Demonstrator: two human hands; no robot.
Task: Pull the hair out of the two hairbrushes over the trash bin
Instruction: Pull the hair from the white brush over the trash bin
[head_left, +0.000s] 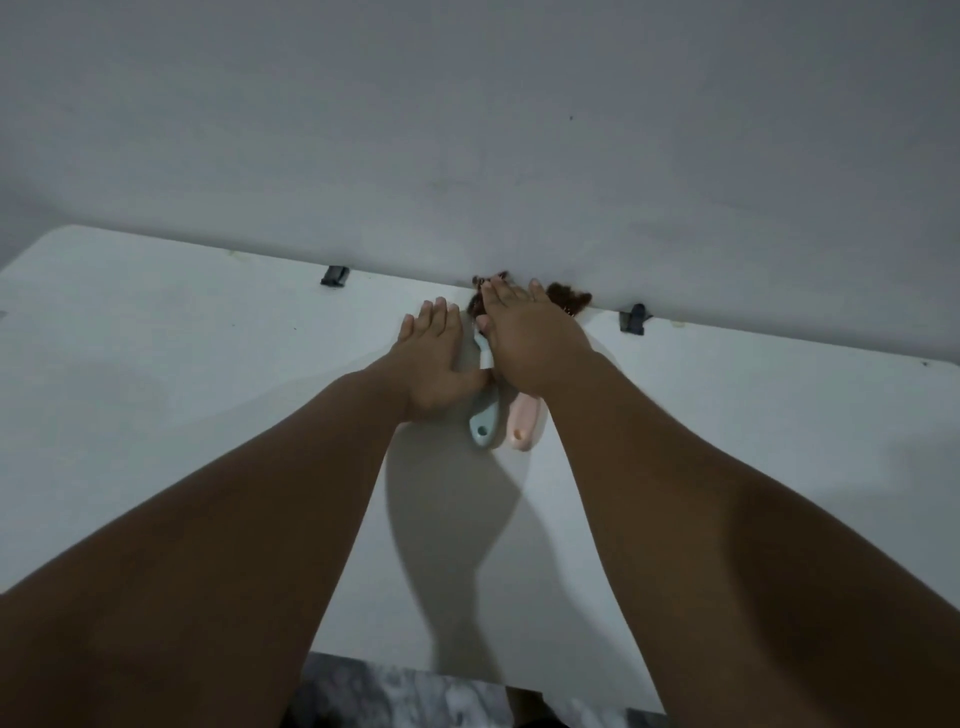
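Note:
Two hairbrushes lie side by side on the white table (156, 364), heads toward the wall. The light blue hairbrush (485, 423) is on the left and the pink hairbrush (523, 427) on the right; only their handles show. Brown hair (569, 300) bulges from the brush heads near the wall. My left hand (434, 358) reaches over the table just left of the blue brush, fingers straight. My right hand (524, 338) lies flat over both brush heads, fingers straight, hiding the heads. No trash bin is in view.
A white wall (467, 130) rises right behind the table. Two dark clips (334, 275) (634, 318) sit at the table's far edge. A grey marbled floor (395, 696) shows below the table's near edge.

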